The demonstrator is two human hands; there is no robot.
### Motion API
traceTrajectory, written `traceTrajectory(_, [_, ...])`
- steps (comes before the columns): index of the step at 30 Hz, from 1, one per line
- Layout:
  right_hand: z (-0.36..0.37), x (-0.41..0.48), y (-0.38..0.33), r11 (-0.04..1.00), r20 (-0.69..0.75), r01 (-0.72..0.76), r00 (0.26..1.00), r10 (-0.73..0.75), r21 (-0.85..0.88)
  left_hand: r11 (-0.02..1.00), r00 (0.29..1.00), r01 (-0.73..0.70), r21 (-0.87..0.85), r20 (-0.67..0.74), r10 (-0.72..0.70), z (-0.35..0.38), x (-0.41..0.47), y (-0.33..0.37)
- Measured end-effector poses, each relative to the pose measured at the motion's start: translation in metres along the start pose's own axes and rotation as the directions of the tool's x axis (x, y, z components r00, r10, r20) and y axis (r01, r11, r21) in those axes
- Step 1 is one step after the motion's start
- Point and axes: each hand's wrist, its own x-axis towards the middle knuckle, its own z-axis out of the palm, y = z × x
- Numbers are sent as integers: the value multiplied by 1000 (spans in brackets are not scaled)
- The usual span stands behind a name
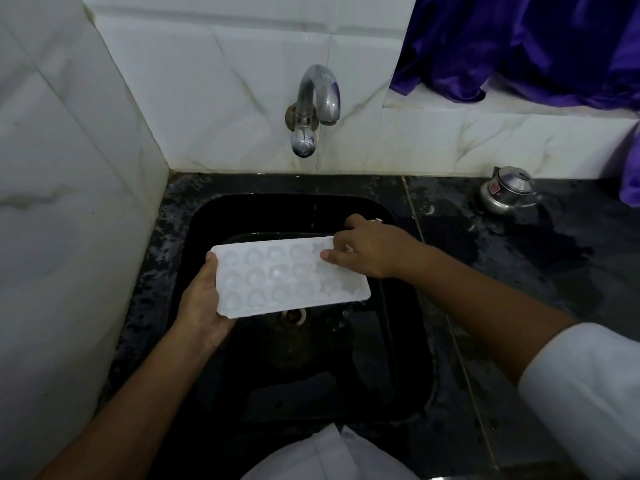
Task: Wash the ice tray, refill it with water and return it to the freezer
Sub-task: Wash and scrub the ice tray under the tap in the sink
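Note:
A white ice tray with three rows of shaped cavities is held flat over the black sink. My left hand grips its left end from below, thumb at the top corner. My right hand rests on the tray's right end, fingers pressing on the last cavities. The chrome tap sticks out of the tiled wall above the sink; a thin thread of water falls from it behind the tray. The sink drain shows just under the tray's near edge.
A black stone counter, wet in patches, runs right of the sink. A small steel lidded pot stands at its back right. Purple cloth hangs over a ledge upper right. A white tiled wall closes the left side.

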Motion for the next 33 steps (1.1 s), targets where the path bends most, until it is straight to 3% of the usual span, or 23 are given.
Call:
traceTrajectory(2, [1,-1,-7,961,-73,8,997,-29,-277,1000,1000,3,-13,-9,-3,1,2,-4])
traceTrajectory(4, [8,-3,-10,934,-105,18,993,-59,-356,1000,1000,-17,-15,-24,17,3,1,-5])
traceTrajectory(5, [11,-5,-10,952,-95,28,994,-60,-306,999,999,-34,-9,-27,34,4,0,-4])
traceTrajectory(7, [15,-7,-7,1000,-49,16,999,-16,-2,998,998,-62,-1,-27,62,3,0,0])
traceTrajectory(9, [18,-5,-1,934,19,-41,999,37,355,997,997,-77,-1,-25,77,2,0,3])
traceTrajectory(11, [19,-1,3,876,17,-33,999,29,481,997,997,-71,-4,-11,71,0,1,3])
traceTrajectory(13, [16,2,6,913,-9,-14,1000,19,408,999,999,-54,-6,4,54,-1,2,1])
traceTrajectory(15, [13,2,7,994,-79,24,997,-15,110,1000,999,-30,-7,21,30,-3,4,-4])
traceTrajectory(17, [16,1,4,976,-168,45,982,-82,-212,1000,1000,-9,-21,29,10,-6,8,-7])
traceTrajectory(18, [18,0,2,959,-191,52,976,-108,-278,1000,1000,-2,-24,29,3,-9,10,-6])
traceTrajectory(22, [27,-3,6,990,-242,119,961,-135,-82,999,1000,3,-36,14,-3,-17,15,0])
traceTrajectory(29, [28,-4,4,982,-360,132,917,-172,-134,998,998,-21,-58,54,25,-7,9,1])
traceTrajectory(33, [25,-6,6,995,-402,101,910,-102,-24,998,998,-1,-64,55,4,-8,8,1])
